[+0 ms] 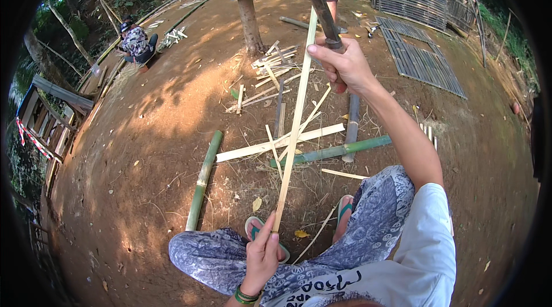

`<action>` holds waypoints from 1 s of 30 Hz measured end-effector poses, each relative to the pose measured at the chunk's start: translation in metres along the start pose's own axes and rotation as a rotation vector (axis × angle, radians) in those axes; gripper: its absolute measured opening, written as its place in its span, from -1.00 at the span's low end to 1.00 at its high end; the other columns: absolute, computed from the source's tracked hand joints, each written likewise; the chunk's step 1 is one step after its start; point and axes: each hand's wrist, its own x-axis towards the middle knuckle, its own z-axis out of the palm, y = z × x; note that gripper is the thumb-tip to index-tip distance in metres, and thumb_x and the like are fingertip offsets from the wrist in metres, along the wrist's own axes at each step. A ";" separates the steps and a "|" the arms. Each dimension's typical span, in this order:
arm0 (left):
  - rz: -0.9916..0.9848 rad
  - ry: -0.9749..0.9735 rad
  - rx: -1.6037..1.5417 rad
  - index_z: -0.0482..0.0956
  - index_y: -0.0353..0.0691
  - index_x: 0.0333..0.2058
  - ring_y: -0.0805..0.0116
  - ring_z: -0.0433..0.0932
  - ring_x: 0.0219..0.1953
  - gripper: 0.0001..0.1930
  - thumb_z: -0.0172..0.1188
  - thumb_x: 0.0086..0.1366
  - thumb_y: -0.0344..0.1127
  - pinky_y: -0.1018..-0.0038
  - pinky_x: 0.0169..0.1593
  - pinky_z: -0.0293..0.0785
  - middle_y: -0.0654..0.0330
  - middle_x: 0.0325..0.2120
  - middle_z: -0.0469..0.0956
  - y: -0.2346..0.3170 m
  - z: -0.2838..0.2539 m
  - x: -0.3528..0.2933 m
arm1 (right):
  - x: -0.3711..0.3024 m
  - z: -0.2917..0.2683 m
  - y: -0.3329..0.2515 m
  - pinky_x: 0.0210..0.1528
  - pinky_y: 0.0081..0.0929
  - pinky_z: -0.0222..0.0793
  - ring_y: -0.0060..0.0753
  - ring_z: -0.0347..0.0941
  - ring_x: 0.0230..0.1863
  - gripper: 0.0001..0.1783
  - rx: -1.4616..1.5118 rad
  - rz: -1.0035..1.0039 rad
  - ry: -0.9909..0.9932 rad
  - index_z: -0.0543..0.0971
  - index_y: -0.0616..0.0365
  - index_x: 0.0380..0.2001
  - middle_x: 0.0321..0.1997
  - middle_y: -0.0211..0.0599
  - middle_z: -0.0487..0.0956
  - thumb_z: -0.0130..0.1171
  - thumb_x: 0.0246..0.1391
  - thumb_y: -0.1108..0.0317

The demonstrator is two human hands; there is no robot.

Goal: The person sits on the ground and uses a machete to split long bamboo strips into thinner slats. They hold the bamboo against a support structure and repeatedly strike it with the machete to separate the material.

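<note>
My right hand (pixel 345 65), raised at the upper middle, is closed round the handle of a machete (pixel 319 5). Its dark blade points up and away from me. Close beside that hand runs a long pale bamboo strip (pixel 300 94), slanting down toward my lap; whether the thumb touches it I cannot tell. My left hand (pixel 263 255) grips the strip's near end, fingers laid along it. Beneath the strip, a wide pale bamboo slat (pixel 247 150) and thinner slivers (pixel 274 146) lie across a green bamboo pole (pixel 333 153) on the ground.
A second green bamboo piece (pixel 204 183) lies left of my feet. Split slats (pixel 276 68) are heaped beside a post (pixel 250 25). Bamboo panels (pixel 422 54) are at the far right. Two people stand ahead; another person (pixel 137 42) sits far left.
</note>
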 end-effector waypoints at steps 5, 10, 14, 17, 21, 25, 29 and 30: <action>-0.142 -0.157 -0.170 0.39 -0.34 0.23 0.59 0.46 -0.61 -0.61 -0.13 0.56 -0.31 0.60 -0.49 0.43 0.29 -0.66 0.48 0.000 -0.007 0.003 | -0.008 0.008 -0.001 -0.72 -0.67 0.09 -0.76 0.24 -0.74 -0.76 0.145 0.034 0.008 0.50 0.14 -0.35 -0.71 -0.61 0.38 0.39 0.12 0.30; -0.400 -0.280 -0.721 0.50 -0.44 -0.05 0.41 0.54 -0.56 -0.51 -0.23 0.59 -0.07 0.54 -0.46 0.50 0.14 -0.53 0.53 0.006 -0.010 0.018 | -0.015 0.013 -0.017 -0.68 -0.66 0.18 -0.74 0.29 -0.69 -0.72 0.362 0.100 -0.044 0.45 0.08 -0.35 -0.67 -0.61 0.38 0.40 0.10 0.31; -0.304 -0.281 -0.771 0.49 -0.35 -0.20 0.50 0.36 -0.66 -0.63 -0.18 0.59 -0.16 0.58 -0.56 0.36 0.24 -0.62 0.41 -0.003 -0.010 0.023 | -0.015 0.008 -0.020 -0.65 -0.65 0.22 -0.75 0.27 -0.68 -0.69 0.230 0.037 -0.041 0.50 0.14 -0.22 -0.67 -0.61 0.35 0.37 0.15 0.21; -0.231 -0.216 -0.695 0.48 -0.31 -0.24 0.53 0.37 -0.67 -0.69 -0.13 0.58 -0.21 0.61 -0.58 0.33 0.25 -0.64 0.39 -0.001 -0.009 0.028 | -0.021 0.002 -0.020 -0.64 -0.65 0.22 -0.76 0.25 -0.69 -0.61 0.118 -0.025 -0.057 0.50 0.19 -0.09 -0.68 -0.61 0.33 0.32 0.20 0.14; -0.143 -0.197 -0.647 0.44 -0.28 -0.26 0.55 0.34 -0.72 -0.76 -0.10 0.56 -0.26 0.64 -0.63 0.29 0.25 -0.67 0.41 0.005 -0.009 0.033 | -0.030 -0.001 -0.013 -0.64 -0.66 0.19 -0.74 0.25 -0.68 -0.39 -0.049 -0.018 -0.037 0.38 0.20 0.24 -0.68 -0.58 0.30 0.22 0.26 0.09; -0.064 -0.118 -0.607 0.41 -0.24 -0.26 0.57 0.33 -0.76 -0.81 -0.07 0.55 -0.28 0.65 -0.65 0.26 0.25 -0.69 0.43 0.018 -0.009 0.033 | -0.035 0.004 -0.012 -0.66 -0.68 0.18 -0.76 0.27 -0.66 -0.36 -0.213 -0.034 -0.005 0.35 0.19 0.34 -0.62 -0.52 0.43 0.18 0.28 0.14; 0.047 -0.022 -0.492 0.42 -0.24 -0.21 0.62 0.33 -0.75 -0.84 -0.05 0.54 -0.31 0.68 -0.65 0.23 0.28 -0.69 0.45 0.034 -0.004 0.047 | -0.043 0.012 -0.002 -0.56 -0.71 0.16 -0.81 0.27 -0.62 -0.49 -0.209 -0.030 0.000 0.49 0.24 0.19 -0.56 -0.52 0.57 0.24 0.24 0.25; 0.067 0.002 -0.447 0.43 -0.24 -0.19 0.64 0.32 -0.74 -0.85 -0.05 0.54 -0.31 0.69 -0.65 0.22 0.29 -0.69 0.44 0.039 -0.002 0.053 | -0.047 0.016 0.000 -0.55 -0.71 0.15 -0.83 0.26 -0.60 -0.51 -0.193 -0.040 -0.015 0.50 0.25 0.18 -0.54 -0.51 0.59 0.23 0.24 0.28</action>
